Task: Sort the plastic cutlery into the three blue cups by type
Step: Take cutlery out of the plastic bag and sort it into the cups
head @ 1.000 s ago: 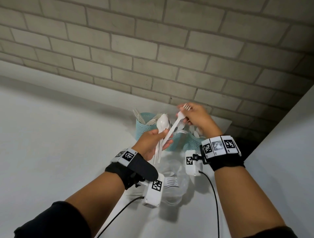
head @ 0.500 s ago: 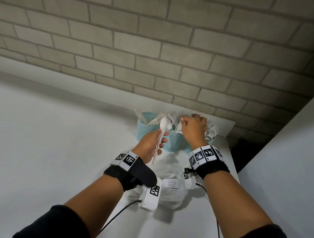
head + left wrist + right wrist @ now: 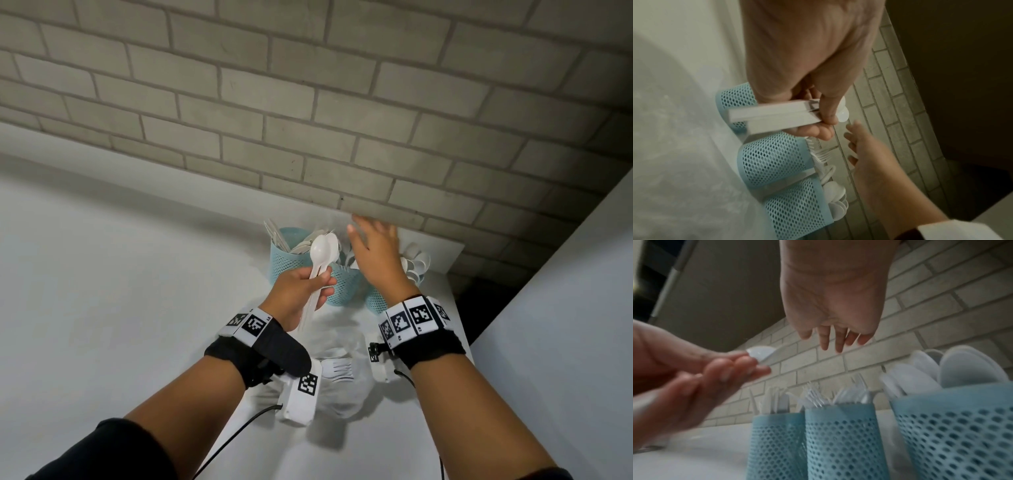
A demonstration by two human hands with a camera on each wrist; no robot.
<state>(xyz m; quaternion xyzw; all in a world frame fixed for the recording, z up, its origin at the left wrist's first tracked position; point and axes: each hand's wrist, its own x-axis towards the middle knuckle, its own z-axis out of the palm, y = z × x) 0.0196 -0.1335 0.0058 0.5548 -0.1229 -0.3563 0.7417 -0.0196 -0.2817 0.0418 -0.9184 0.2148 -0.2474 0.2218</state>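
Observation:
Three blue mesh cups stand in a row near the brick wall. The left cup [image 3: 287,261] holds knives, the middle cup [image 3: 343,283] holds forks [image 3: 838,396], and the right cup [image 3: 953,431] holds spoons [image 3: 962,368]. My left hand [image 3: 301,291] grips two white plastic spoons [image 3: 321,251] by their handles, bowls up, in front of the left and middle cups. My right hand [image 3: 375,253] hovers open above the middle and right cups, fingers spread, holding nothing.
A clear plastic bag with white forks [image 3: 337,368] lies on the white table [image 3: 120,308] near my wrists. The brick wall [image 3: 308,102] rises right behind the cups. A white panel [image 3: 565,325] borders the table on the right, with a dark gap beside it.
My right hand held a fork a second ago, lowered it to the cups and let it go; it is now lifted and empty. My left hand still holds the spoons.

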